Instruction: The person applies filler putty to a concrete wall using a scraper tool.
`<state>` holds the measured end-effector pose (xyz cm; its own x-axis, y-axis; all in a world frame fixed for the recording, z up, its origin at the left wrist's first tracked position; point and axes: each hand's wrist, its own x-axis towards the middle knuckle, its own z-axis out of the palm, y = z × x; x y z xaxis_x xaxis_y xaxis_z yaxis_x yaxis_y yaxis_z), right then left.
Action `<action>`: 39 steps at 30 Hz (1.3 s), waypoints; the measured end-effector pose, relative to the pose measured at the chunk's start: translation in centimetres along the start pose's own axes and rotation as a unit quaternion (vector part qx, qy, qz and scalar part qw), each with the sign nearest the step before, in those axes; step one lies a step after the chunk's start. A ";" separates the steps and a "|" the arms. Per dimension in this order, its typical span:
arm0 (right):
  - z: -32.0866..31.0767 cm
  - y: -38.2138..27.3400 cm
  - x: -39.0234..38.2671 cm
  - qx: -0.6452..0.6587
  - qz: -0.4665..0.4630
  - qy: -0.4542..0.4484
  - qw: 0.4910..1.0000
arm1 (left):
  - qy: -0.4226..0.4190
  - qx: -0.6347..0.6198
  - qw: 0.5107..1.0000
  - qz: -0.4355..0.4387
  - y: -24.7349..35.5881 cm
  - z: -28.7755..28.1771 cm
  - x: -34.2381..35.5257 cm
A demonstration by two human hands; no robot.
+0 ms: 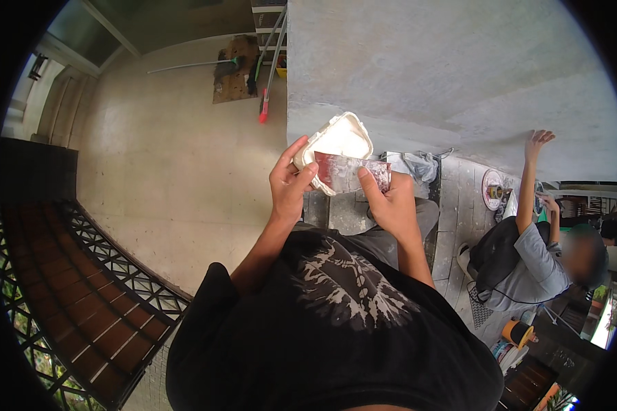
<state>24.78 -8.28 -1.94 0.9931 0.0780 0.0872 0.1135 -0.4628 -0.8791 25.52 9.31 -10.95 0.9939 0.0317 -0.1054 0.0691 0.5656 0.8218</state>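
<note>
The flat, dark-red scraper (339,172) smeared with white lies across the lower side of the off-white, rounded tray (320,133), its long axis running roughly from nine o'clock to three, tipped slightly down at the three o'clock end. From the right hand (396,205) the scraper extends toward ten o'clock; this hand grips that near end, thumb on the upper face, so it is the nearer one to the blade's bulk. The left hand (286,179) clasps the tray's nine o'clock side, its thumb by the scraper's far corner; whether it presses there I cannot tell. Taking the tray as the dial's centre, a mottled grey wall (452,61) spreads from twelve to three, a smooth beige floor (164,157) lies at nine, and a brown flat board (233,89) sits between ten and eleven. Grey paving (452,198) runs between three and five, where a crouching co-worker in a grey shirt (533,260) raises one hand (540,137) toward the wall.
</note>
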 end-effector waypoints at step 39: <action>-2.5 2.4 -1.5 0.527 0.176 0.115 0.823 | 0.034 -0.088 0.995 -0.013 -1.2 0.7 -0.4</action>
<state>23.62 -11.74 -3.02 0.9519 -0.1234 -0.2806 -0.1496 0.6120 -0.7766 25.13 8.08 -11.49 0.9835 0.0678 -0.1677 0.0723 0.7026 0.7079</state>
